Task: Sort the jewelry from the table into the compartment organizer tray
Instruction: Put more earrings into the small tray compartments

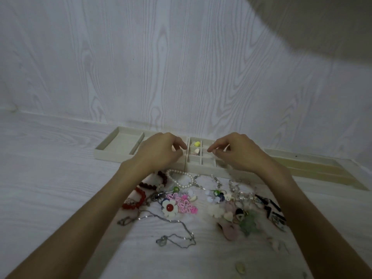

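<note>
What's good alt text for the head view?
Both hands, left hand and right hand, hover over a beige compartment tray against the wall, fingers pinched. Nearer the camera, a jewelry pile with a pearl bracelet lies unsorted on the white table.

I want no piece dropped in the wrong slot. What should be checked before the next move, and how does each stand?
1. Left hand over beige compartment organizer tray: ok.
2. Right hand over the small grid slots: ok.
3. What the pinched fingertips hold: cannot tell.
4. Slot with yellow bead already used: ok.
5. White pearl bracelet sorted: not ok, on table.
6. Thin silver chain necklace untangled: cannot tell.
</note>
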`<state>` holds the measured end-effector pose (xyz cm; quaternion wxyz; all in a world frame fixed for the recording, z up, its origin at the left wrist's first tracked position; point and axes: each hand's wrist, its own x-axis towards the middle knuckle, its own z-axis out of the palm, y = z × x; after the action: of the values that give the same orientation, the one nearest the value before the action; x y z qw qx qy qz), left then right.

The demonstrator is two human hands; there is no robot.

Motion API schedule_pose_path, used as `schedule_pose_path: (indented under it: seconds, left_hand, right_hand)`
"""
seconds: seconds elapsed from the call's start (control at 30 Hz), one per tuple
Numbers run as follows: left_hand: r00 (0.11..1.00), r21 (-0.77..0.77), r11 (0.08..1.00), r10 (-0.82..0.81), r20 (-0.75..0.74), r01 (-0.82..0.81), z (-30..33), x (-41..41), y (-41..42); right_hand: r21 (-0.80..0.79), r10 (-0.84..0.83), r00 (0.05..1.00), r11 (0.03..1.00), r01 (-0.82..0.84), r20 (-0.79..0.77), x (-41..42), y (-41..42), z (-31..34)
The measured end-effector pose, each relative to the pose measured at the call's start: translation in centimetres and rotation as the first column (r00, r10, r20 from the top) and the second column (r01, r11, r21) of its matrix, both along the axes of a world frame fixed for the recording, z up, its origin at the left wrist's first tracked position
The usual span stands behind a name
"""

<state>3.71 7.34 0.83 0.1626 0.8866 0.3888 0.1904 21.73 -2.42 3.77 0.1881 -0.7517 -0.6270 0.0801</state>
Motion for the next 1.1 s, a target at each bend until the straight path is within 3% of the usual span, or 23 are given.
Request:
schedule_pose_path:
  seconds: [0.23,0.43,0.57,0.73,0.8,0.97,1.1]
  left_hand:
    - [0.967,-0.005,1.0,-0.017,0.253,0.019,-3.0,-2.9,-4.5]
    - [0.973,0.032,0.995,-0.102,0.206,0.098,-3.9,-3.4,-5.4]
    - [0.966,0.045,0.978,-0.21,0.152,0.205,-4.2,-3.2,-5.9]
    - [0.91,-0.059,0.927,-0.349,0.222,0.37,-3.8,-1.2,-6.9]
    - [0.916,-0.051,0.92,-0.38,0.127,0.389,-3.5,0.2,-7.3]
    - [0.944,-0.007,0.944,-0.331,0.005,0.331,-3.1,3.1,-7.8]
    - [0.966,-0.024,0.975,-0.217,0.141,0.222,-4.1,3.9,-7.5]
  right_hand:
    - [-0.027,0.081,0.989,0.996,-0.085,-0.126,-2.1,-5.0,-2.9]
    - [-0.022,0.152,0.944,0.986,-0.165,-0.291,-0.7,-7.8,-4.2]
    - [-0.005,0.121,0.956,0.992,-0.126,-0.266,0.8,-8.5,-3.9]
    - [0.012,0.048,0.966,0.999,-0.047,-0.255,1.8,-8.8,-3.8]
    - [-0.011,0.015,0.974,1.0,-0.018,-0.226,1.5,-8.7,-4.2]
    - [0.009,-0.028,0.997,1.0,0.029,-0.071,0.7,-8.4,-5.0]
    - [0.036,-0.059,0.997,0.997,0.061,-0.059,0.7,-8.3,-5.3]
